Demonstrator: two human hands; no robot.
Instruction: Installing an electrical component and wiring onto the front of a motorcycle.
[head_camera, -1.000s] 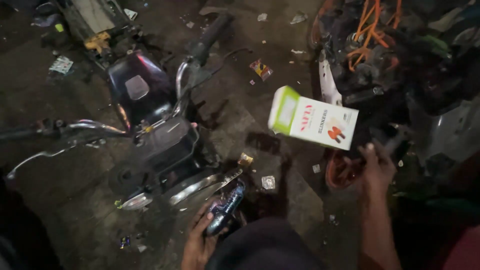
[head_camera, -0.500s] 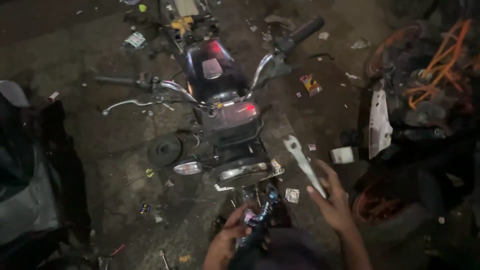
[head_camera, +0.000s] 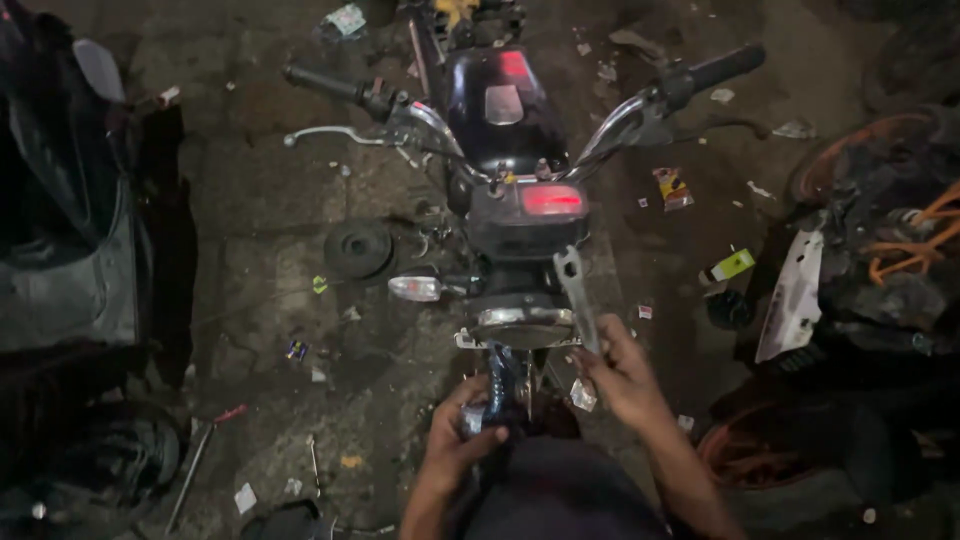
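Note:
A dark motorcycle (head_camera: 505, 110) stands in front of me, seen from above, handlebars spread left and right, chrome headlight rim (head_camera: 522, 326) nearest me. My right hand (head_camera: 622, 372) grips a flat metal spanner (head_camera: 577, 296) that points up beside the headlight. My left hand (head_camera: 458, 432) is closed around a bluish fork tube (head_camera: 497, 385) just below the headlight. A dark rounded mudguard (head_camera: 560, 490) lies between my forearms at the bottom edge.
A black round disc (head_camera: 357, 248) lies on the stone floor left of the bike. A dark vehicle (head_camera: 70, 250) fills the left side. An orange-framed bike (head_camera: 880, 260) and orange wheel (head_camera: 790, 450) crowd the right. Scraps, a green box (head_camera: 730, 266) and a long tool (head_camera: 195, 465) litter the floor.
The view has swung so the motorcycle sits centred. The white and green carton seen a second ago is gone from my right hand, which now holds the spanner closer to the headlight.

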